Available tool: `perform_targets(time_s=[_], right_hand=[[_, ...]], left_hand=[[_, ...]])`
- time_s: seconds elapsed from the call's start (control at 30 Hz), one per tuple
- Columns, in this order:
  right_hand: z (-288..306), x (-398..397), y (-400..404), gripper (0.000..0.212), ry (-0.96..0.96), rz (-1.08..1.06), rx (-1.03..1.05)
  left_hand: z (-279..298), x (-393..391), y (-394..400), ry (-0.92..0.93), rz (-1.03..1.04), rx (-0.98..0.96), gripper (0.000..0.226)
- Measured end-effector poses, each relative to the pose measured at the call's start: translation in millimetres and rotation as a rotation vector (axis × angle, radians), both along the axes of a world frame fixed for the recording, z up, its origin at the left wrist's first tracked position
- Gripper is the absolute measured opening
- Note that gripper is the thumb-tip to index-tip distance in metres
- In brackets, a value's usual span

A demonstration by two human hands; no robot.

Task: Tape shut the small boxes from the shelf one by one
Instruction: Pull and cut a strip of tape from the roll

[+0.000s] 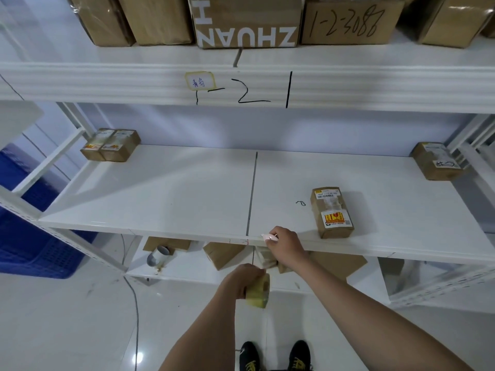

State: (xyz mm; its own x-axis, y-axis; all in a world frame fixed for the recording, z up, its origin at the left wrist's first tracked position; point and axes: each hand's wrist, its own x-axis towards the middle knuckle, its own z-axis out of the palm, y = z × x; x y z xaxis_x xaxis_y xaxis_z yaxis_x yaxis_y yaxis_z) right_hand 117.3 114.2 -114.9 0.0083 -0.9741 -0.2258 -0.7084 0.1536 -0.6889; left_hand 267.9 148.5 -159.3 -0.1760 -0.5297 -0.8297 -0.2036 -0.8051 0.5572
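White metal shelving (166, 188) against pale wall; glossy white floor (80, 330); blue crate (24, 236) at left.

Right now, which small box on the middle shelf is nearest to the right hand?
The small box with the red-and-yellow label, lying alone near the shelf's front edge, just right of the right hand. The others sit at the back corners.

Both bare forearms reached forward and slightly inward from the bottom of the view, the right one stretched farther than the left. The left hand (242, 281) was curled, knuckles up, gripping a tape roll (258, 294) held low in front of the body. The right hand (285, 246) was higher, wrist bent down, its fingers pinching a small pale object (269, 237) that cannot be identified.
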Motion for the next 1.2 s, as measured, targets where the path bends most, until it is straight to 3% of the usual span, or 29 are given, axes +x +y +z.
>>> perform_targets(time_s=[0.17, 0.43, 0.63, 1.2], right_hand=[[4.1, -1.0, 2.1, 0.008, 0.025, -0.004, -0.004], [11.6, -0.9, 1.3, 0.01, 0.022, -0.007, -0.027], [7.5, 10.6, 6.6, 0.006, 0.025, 0.013, -0.021], [-9.8, 9.2, 27.2, 0.006, 0.155, 0.04, 0.013]], left_hand=[[-5.0, -3.8, 13.4, 0.079, 0.161, -0.006, 0.026], [3.0, 19.2, 16.7, 0.208, 0.09, -0.003, 0.035], [3.7, 13.8, 21.8, 0.14, 0.142, -0.042, 0.03], [4.5, 9.7, 29.1, -0.039, 0.027, -0.02, 0.021]])
